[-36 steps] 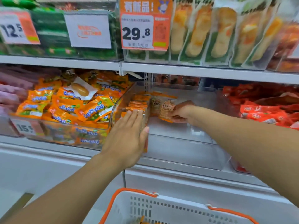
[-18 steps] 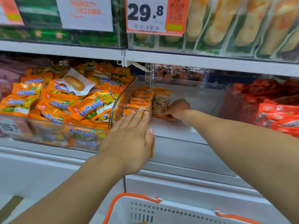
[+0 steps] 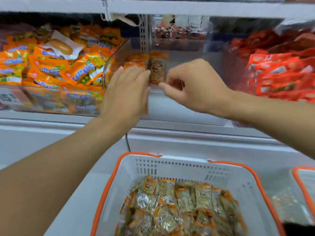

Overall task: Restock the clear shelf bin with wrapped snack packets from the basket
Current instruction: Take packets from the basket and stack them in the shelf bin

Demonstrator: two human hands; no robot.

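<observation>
The clear shelf bin (image 3: 184, 106) holds a short stack of orange-edged snack packets (image 3: 137, 58) at its left side. One packet (image 3: 156, 69) stands upright against the stack. My left hand (image 3: 126, 94) presses flat, fingers straight, against the front of that stack. My right hand (image 3: 196, 86) hovers just right of the upright packet with fingers loosely curled and thumb pointing left; I see nothing in it. Below, the white basket with an orange rim (image 3: 170, 160) holds several wrapped packets (image 3: 179, 203).
A bin of orange-and-green packets (image 3: 51, 67) sits left of the clear bin, and red packets (image 3: 281, 70) fill the bin on the right. A white shelf edge (image 3: 187, 7) runs overhead. A second orange-rimmed basket (image 3: 305, 183) shows at the right edge.
My right hand let go of the packet and drew back toward the bin's front. The left hand stayed on the stack. The view tilted down, bringing the basket's contents into sight.
</observation>
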